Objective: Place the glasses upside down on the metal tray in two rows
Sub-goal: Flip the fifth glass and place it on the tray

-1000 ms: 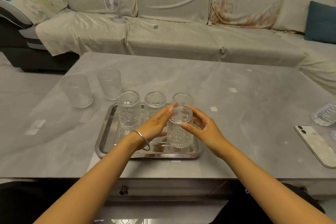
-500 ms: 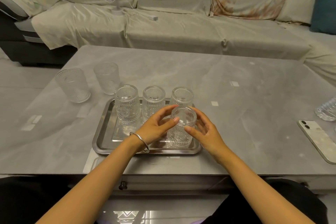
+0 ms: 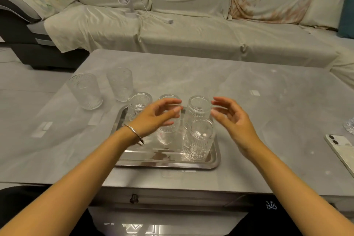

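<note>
A metal tray [image 3: 166, 162] lies near the table's front edge. Three ribbed glasses stand upside down in its back row: left [image 3: 138, 104], middle [image 3: 168, 129] partly behind my left hand, right [image 3: 198, 106]. One more upside-down glass [image 3: 199, 140] stands at the tray's front right. Two upright glasses, one [image 3: 86, 91] and another [image 3: 120, 84], stand on the table left of the tray. My left hand [image 3: 155, 117] hovers over the tray's middle, fingers loosely spread, holding nothing. My right hand [image 3: 231, 119] hovers right of the front glass, fingers relaxed, apart from it.
A phone [image 3: 342, 151] lies at the table's right edge, with a clear ribbed object [image 3: 349, 126] just beyond it. A cloth-covered sofa runs behind the table, with a small white fan [image 3: 126, 0] on it.
Both hands held the front right glass on the tray; they have let go and lifted up and apart. The glass now stands alone.
</note>
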